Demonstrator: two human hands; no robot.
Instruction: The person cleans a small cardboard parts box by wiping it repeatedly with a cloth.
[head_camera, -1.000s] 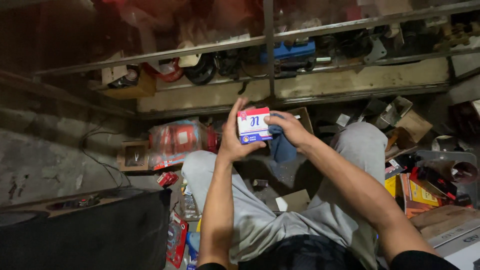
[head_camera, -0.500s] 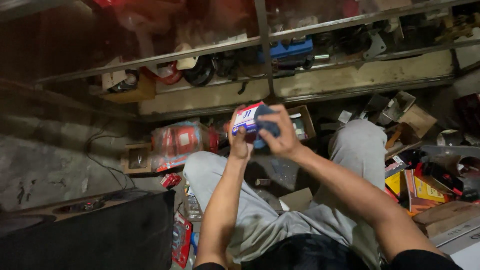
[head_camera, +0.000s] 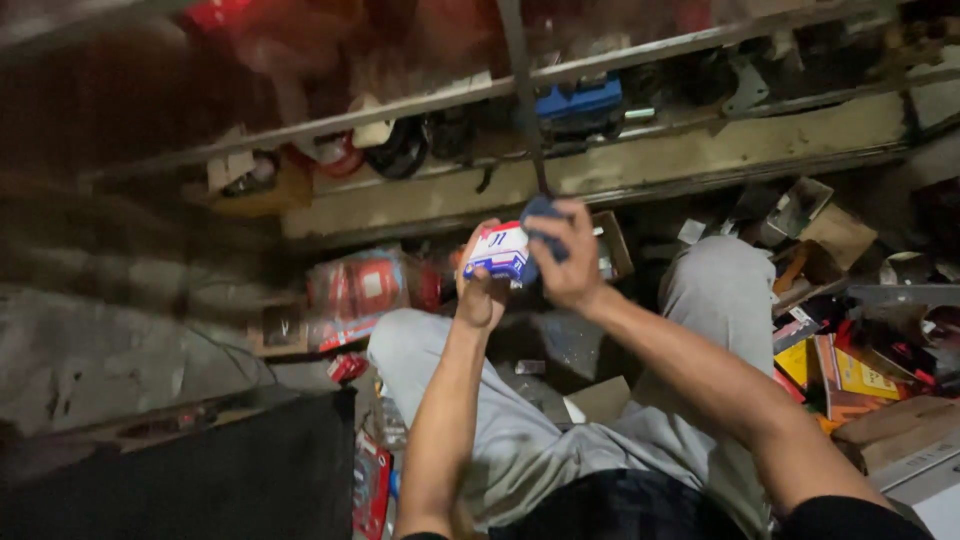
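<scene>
I sit on the floor with my knees up in grey trousers. My left hand (head_camera: 480, 295) grips a small white, blue and red carton (head_camera: 498, 250) from below, lifted in front of the low shelf. My right hand (head_camera: 572, 262) is at the carton's right end, fingers curled over a dark blue cloth (head_camera: 545, 228) pressed against the box. The carton's far side is hidden behind the fingers.
A dusty metal shelf (head_camera: 620, 165) runs across ahead, holding dark parts and a blue box (head_camera: 578, 98). Red packaged items (head_camera: 365, 290) lie left of my knee. Open cardboard boxes and yellow and red cartons (head_camera: 850, 370) crowd the floor at right. A black case (head_camera: 200, 480) stands at lower left.
Both hands have lifted the carton a little and turned it. The right hand has shifted from holding the carton's edge to covering its right end with the dark cloth.
</scene>
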